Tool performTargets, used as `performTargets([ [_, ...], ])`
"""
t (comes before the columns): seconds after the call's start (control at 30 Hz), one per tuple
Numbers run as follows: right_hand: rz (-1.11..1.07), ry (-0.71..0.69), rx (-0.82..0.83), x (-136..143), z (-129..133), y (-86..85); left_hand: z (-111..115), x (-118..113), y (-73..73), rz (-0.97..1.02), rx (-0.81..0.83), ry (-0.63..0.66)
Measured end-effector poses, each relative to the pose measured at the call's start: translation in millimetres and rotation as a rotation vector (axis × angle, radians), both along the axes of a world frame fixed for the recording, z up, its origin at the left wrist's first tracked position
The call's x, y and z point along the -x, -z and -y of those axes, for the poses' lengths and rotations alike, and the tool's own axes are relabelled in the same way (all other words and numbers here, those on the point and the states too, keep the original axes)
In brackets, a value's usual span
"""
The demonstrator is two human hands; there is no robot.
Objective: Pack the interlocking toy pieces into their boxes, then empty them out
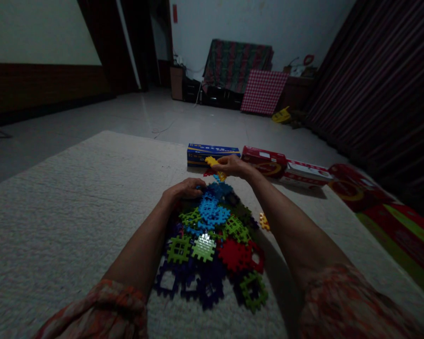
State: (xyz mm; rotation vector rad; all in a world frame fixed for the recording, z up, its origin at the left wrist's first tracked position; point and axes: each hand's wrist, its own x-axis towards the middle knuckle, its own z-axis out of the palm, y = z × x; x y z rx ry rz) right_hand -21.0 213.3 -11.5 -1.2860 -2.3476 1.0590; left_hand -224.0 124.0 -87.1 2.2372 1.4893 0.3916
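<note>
A pile of plastic interlocking tiles with notched edges lies in front of me, with light blue tiles (pixel 212 209) at the top. Lower down are green tiles (pixel 179 249), a red tile (pixel 232 254) and dark purple tiles (pixel 210 288). My right hand (pixel 231 165) pinches a yellow interlocking tile (pixel 211 161) above the far end of the pile. My left hand (pixel 185 189) rests against the pile's far left side, its fingers reaching over dark blue pieces; the fingertips are partly lost in shadow. Another yellow tile (pixel 264 221) lies apart, beside my right forearm.
Beyond the pile stands a blue box (pixel 212 149), with a red box (pixel 265 157) and a white-and-red box (pixel 305 173) to its right. More red and green packages (pixel 395 230) line the right edge of the pale mat (pixel 92 188). Tiled floor lies beyond.
</note>
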Motion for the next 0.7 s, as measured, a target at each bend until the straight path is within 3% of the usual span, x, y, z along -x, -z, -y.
performTargets([
  [0.1,-0.149,-0.014,-0.011,-16,14,6.5,1,-1,-2.4,0.033,0.051,-0.012],
  [0.23,-0.092,0.030,-0.249,-59,49,16.3,5,-4,-10.5,0.058,0.013,-0.102],
  [0.43,0.102,0.221,-0.537,-139,112,36.3,13,-8,-47.8,0.039,-0.116,-0.174],
  [0.57,0.200,0.314,-0.602,-178,139,53.3,42,-15,-66.2,0.040,-0.121,-0.194],
  [0.7,0.236,0.336,-0.597,-196,154,70.9,93,-45,-56.2,0.030,-0.129,-0.154],
])
